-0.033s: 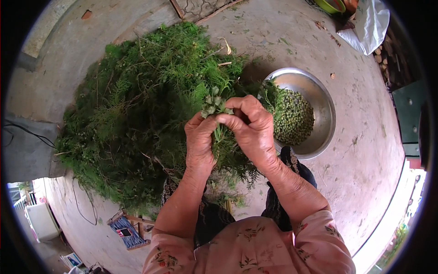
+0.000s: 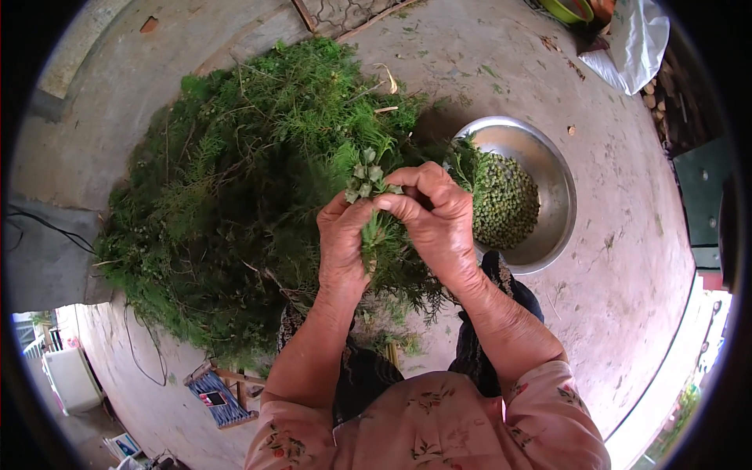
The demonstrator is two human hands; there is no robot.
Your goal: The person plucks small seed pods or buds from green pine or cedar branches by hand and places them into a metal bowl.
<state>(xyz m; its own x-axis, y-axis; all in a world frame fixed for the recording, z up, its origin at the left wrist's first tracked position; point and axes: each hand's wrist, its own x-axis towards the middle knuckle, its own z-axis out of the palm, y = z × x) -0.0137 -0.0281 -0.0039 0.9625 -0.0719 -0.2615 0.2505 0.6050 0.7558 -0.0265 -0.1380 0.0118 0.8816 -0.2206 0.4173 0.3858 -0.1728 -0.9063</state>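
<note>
My left hand (image 2: 341,243) is closed on an evergreen sprig (image 2: 371,235) that carries a cluster of pale green seed cones (image 2: 366,177) at its top. Thumb and forefinger of my right hand (image 2: 440,227) are pinched together at the right side of this cluster, with part of a cone showing at the fingertips. Behind and left of both hands lies a big heap of cut evergreen branches (image 2: 227,176). To the right stands a wide metal basin (image 2: 565,184) partly filled with small green cones (image 2: 507,202). Some green foliage overlaps its left rim.
A low stool (image 2: 218,395) with a blue woven seat is at lower left. Black cables (image 2: 51,223) run along the left side. At upper right are a white sack (image 2: 636,47), a green basin (image 2: 568,9) and stacked firewood (image 2: 662,102). Plant scraps dot the concrete floor (image 2: 619,235).
My right hand has shifted very slightly to the right, its pinch still at the cluster. The cone cluster has turned a little. My left hand stays nearly in place.
</note>
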